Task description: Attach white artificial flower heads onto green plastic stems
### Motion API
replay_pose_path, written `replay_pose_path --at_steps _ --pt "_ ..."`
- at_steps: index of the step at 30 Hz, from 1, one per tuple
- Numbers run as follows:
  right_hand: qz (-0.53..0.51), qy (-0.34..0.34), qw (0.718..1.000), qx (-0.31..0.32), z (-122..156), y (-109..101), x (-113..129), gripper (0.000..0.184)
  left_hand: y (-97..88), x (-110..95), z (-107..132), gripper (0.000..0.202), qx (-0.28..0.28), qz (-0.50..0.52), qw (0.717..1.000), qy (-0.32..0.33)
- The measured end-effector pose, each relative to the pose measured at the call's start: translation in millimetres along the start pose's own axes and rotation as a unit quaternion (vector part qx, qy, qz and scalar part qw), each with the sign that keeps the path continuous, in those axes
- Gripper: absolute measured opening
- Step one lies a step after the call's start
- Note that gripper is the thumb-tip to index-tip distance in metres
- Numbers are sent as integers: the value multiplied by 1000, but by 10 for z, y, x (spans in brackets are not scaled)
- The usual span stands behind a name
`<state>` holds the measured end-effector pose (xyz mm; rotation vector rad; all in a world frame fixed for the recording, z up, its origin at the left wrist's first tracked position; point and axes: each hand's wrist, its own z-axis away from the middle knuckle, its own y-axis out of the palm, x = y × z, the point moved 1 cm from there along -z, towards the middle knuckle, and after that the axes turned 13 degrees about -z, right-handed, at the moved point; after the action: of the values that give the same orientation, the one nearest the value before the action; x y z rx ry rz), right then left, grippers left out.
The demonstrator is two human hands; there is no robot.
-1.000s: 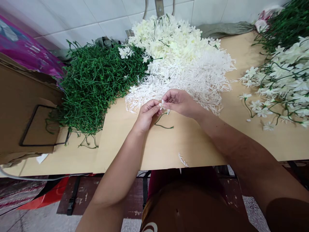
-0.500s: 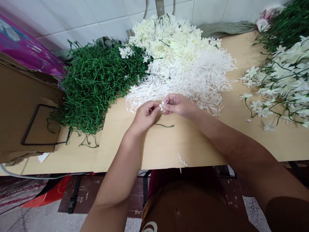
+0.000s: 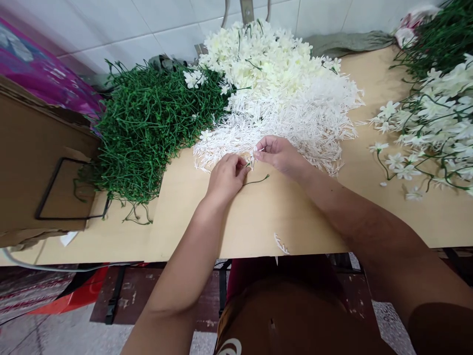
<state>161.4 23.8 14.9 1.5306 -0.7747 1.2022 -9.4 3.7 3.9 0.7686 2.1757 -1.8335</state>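
- From here I see the left hand [image 3: 226, 177] just in front of the white heap [image 3: 295, 116], thumb and fingers pinching a green stem [image 3: 258, 181] whose free end sticks out to the right.
- The right hand [image 3: 279, 154] is at the heap's near edge, fingertips closed on a small white piece [image 3: 255, 149], too small to make out clearly.
- Should that pinch slacken, the piece could drop into the heap and be hard to find.
- Too hard a squeeze might crease it.
- A brush against the stem's free end could twist it between the left fingers.
- Well in front of the heap lies a white sprig [image 3: 281, 244]; a sweeping forearm could knock it off the table [image 3: 303, 217].
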Motion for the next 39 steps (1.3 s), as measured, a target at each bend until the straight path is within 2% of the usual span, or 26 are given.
replay_pose_path --at_steps 4,8,10,13,15,20,24,29,34,39 --pt "-29 -10 999 -10 -13 -24 -27 32 14 -5 -1 7 7 3 1000 21" --pt "-97 38 994 34 36 44 -18 38 13 -29 -5 15 6 -1 1000 26" --pt "-108 58 990 71 63 103 -22 38 6 -26 -8 18 1 -5 1000 12" --pt "-81 53 990 102 69 161 -44 32 2 11 -12 17 -11 20 999 -38" --pt "-54 38 994 89 47 148 -56 31 11 44 -17 16 -28 60 996 -64" --pt "-33 -11 999 -7 -17 10 -29 29 44 69 -56 15 -61 214 970 -100" --pt "-61 6 998 -10 -6 11 4 27 33 15 -73 4 -24 320 939 -126" --pt "-78 31 996 3 33 59 10 33 14 -44 -55 29 29 387 915 -108" --pt "-145 42 989 7 16 19 -19 36 22 -46 -45 32 60 404 907 -106" --pt "-174 48 983 7 11 6 -13 41 0 -61 -40 38 66 431 893 -109"
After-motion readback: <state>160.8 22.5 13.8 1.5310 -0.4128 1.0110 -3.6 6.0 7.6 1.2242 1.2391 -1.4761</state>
